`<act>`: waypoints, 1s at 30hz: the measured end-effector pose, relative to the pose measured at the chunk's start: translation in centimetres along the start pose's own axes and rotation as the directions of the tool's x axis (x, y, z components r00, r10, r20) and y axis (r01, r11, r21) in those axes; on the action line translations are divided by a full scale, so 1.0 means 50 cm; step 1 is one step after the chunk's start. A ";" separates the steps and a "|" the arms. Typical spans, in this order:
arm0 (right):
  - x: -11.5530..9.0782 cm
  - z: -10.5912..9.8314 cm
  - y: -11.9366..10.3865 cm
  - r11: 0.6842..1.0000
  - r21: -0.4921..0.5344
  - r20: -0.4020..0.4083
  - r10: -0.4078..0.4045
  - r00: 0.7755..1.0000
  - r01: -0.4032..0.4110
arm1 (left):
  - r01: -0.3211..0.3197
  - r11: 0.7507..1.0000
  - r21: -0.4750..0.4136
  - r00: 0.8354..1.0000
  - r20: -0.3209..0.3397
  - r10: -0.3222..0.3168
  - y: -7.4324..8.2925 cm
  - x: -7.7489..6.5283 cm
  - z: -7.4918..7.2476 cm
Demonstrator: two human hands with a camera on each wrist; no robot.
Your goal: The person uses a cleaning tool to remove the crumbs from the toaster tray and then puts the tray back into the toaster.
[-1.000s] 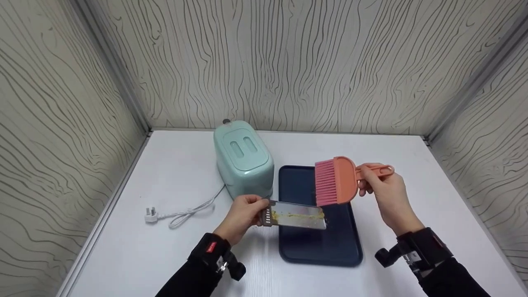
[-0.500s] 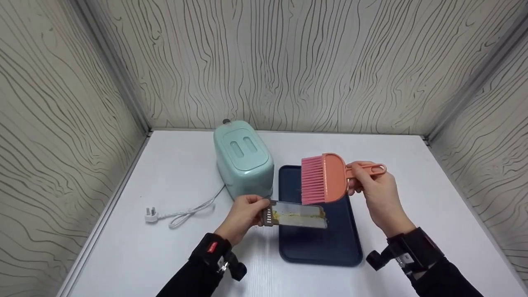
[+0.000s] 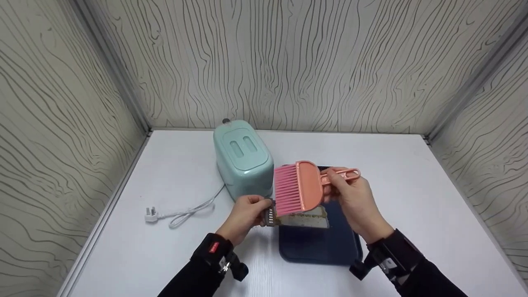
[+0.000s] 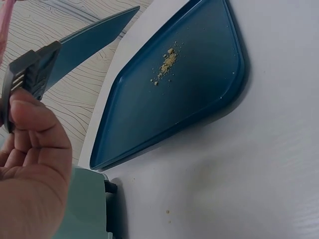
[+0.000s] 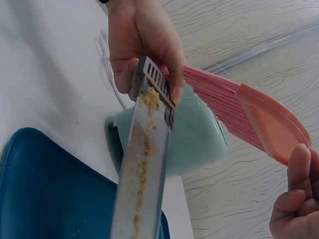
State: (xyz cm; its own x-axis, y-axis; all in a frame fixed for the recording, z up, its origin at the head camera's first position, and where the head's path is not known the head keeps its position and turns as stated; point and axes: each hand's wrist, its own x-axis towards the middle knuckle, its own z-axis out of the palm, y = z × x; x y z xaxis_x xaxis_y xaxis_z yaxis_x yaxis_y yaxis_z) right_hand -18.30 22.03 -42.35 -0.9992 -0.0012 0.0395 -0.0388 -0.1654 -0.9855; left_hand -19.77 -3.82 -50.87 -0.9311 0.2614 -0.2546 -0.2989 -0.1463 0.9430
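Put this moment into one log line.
left hand: pinches metal plate by one end | right hand: holds brush over plate, contact unclear | yellowish crumbs: on plate and blue tray | mint-green appliance: beside tray

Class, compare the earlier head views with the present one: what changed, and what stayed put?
The right hand has carried the orange brush leftward, so its pink bristles hide more of the metal plate in the head view. Nothing was grasped or released. The left hand still pinches the plate; toaster, plug and blue tray look unmoved.
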 end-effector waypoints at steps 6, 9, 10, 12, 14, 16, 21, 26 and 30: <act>0.002 0.008 0.020 0.999 -0.030 0.027 0.028 0.999 -0.027 | 0.000 1.000 0.011 1.000 0.004 0.000 0.003 -0.001 0.002; 0.003 0.006 0.031 0.999 -0.046 0.032 0.029 0.999 -0.028 | 0.002 1.000 0.011 1.000 0.003 -0.002 0.005 -0.003 0.003; 0.003 0.004 0.035 0.998 -0.052 0.031 0.030 0.999 -0.029 | 0.002 1.000 0.011 1.000 0.003 -0.002 0.006 -0.003 0.003; 0.004 0.000 0.041 0.998 -0.064 0.029 0.030 0.999 -0.028 | 0.002 1.000 0.012 1.000 0.002 -0.002 0.006 -0.004 0.003; 0.006 -0.006 0.045 0.996 -0.081 0.030 0.028 0.999 -0.026 | -0.002 1.000 0.013 1.000 0.002 0.002 0.007 -0.004 0.003; 0.008 -0.012 0.048 0.995 -0.099 0.035 0.024 0.999 -0.021 | -0.007 1.000 0.013 1.000 0.004 0.007 0.007 -0.005 0.004; 0.014 -0.028 0.053 0.993 -0.120 0.032 0.015 0.999 -0.011 | -0.017 1.000 0.014 1.000 0.004 0.017 0.007 -0.006 0.003; 0.016 -0.046 0.054 0.990 -0.144 0.016 0.012 1.000 -0.010 | -0.023 1.000 0.020 1.000 -0.004 0.024 0.006 -0.007 0.001; 0.016 -0.063 0.052 0.985 -0.172 0.000 0.019 1.000 -0.019 | -0.021 1.000 0.018 1.000 -0.005 0.021 0.006 -0.007 -0.002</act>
State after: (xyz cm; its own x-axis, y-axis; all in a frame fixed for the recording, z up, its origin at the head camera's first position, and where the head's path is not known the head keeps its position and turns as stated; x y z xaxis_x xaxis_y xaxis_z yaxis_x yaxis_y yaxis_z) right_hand -19.22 24.70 -45.39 -0.9998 -0.0040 0.0203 -0.0203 0.0072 -0.9998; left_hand -19.55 -4.03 -50.53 -0.9381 0.2536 -0.2358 -0.2757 -0.1350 0.9517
